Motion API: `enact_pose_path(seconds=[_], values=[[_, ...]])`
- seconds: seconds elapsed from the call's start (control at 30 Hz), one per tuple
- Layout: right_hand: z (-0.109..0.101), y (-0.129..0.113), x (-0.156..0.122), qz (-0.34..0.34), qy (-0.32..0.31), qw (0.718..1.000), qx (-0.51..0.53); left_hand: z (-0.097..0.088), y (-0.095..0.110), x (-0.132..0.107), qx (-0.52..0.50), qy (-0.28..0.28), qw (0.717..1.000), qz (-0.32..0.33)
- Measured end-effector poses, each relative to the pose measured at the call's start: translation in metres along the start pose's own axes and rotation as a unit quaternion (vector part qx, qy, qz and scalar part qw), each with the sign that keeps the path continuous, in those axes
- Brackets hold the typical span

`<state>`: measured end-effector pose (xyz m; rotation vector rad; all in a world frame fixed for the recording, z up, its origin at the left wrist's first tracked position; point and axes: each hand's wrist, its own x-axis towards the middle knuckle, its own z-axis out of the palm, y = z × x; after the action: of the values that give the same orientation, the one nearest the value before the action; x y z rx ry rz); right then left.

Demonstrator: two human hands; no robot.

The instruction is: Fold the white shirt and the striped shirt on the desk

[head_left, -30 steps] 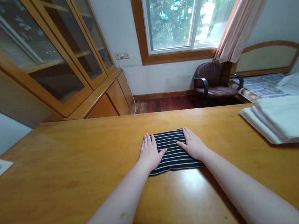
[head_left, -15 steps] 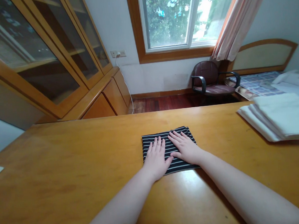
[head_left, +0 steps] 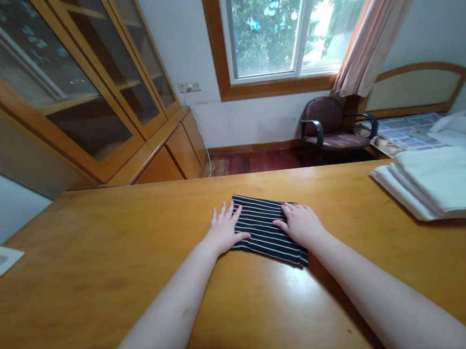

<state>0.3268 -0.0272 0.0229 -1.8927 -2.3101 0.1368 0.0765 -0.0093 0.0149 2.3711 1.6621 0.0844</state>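
Head view: your open left hand [head_left: 225, 230] and right hand [head_left: 299, 224] are pinning a folded striped cloth [head_left: 265, 230] to the desk [head_left: 107, 313], neither gripping it.

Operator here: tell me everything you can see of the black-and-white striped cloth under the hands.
The folded black fabric with thin white stripes lies flat and skewed on the honey-coloured wooden table. It looks like soft knit, roughly rectangular. The right hand rests on its right part; the left hand touches its left edge.
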Motion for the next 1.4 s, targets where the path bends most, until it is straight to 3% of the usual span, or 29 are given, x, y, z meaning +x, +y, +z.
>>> enact_pose_path(seconds=[0.13,0.2,0.27,0.33,0.43,0.5,0.57,0.67,0.77,0.87,1.0,1.1,1.3,1.4], values=[[0.001,0.005,0.005,0.040,0.064,0.996,0.057,-0.011,-0.001,0.020,0.004,0.107,0.976,-0.188],[0.005,0.012,0.008,0.051,0.075,0.980,0.175,-0.010,0.004,0.022,-0.075,0.122,0.953,-0.268],[0.009,0.019,0.012,0.075,0.054,0.942,0.323,-0.006,0.010,0.021,-0.195,0.127,0.920,-0.315],[0.012,0.023,0.015,0.095,0.025,0.890,0.445,0.000,0.014,0.020,-0.318,0.163,0.876,-0.324],[0.013,0.028,0.018,0.113,0.006,0.832,0.542,0.003,0.016,0.020,-0.506,0.226,0.766,-0.325],[0.013,0.029,0.018,0.131,-0.009,0.809,0.573,0.001,0.016,0.020,-0.635,0.194,0.684,-0.303],[0.013,0.028,0.018,0.143,-0.028,0.787,0.599,-0.003,0.016,0.019,-0.742,0.110,0.613,-0.250],[0.016,0.025,0.017,0.132,-0.048,0.752,0.644,-0.009,0.020,0.014,-0.819,0.018,0.548,-0.170],[0.019,0.023,0.017,0.097,-0.045,0.743,0.661,-0.009,0.028,0.010,-0.835,-0.006,0.534,-0.131],[0.021,0.025,0.019,0.071,-0.023,0.754,0.652,-0.005,0.034,0.009,-0.846,-0.030,0.521,-0.112],[0.020,0.027,0.021,0.081,0.005,0.753,0.653,0.000,0.033,0.010,-0.864,-0.044,0.493,-0.088],[0.017,0.027,0.019,0.057,-0.020,0.695,0.716,0.001,0.027,0.008,-0.876,-0.059,0.475,-0.061],[0.012,0.028,0.007,0.053,-0.274,0.584,0.762,0.001,0.021,0.004,-0.878,-0.092,0.469,-0.033],[0.009,0.027,0.004,0.049,-0.306,0.546,0.779,0.000,0.021,0.005,-0.873,-0.113,0.474,-0.022]])
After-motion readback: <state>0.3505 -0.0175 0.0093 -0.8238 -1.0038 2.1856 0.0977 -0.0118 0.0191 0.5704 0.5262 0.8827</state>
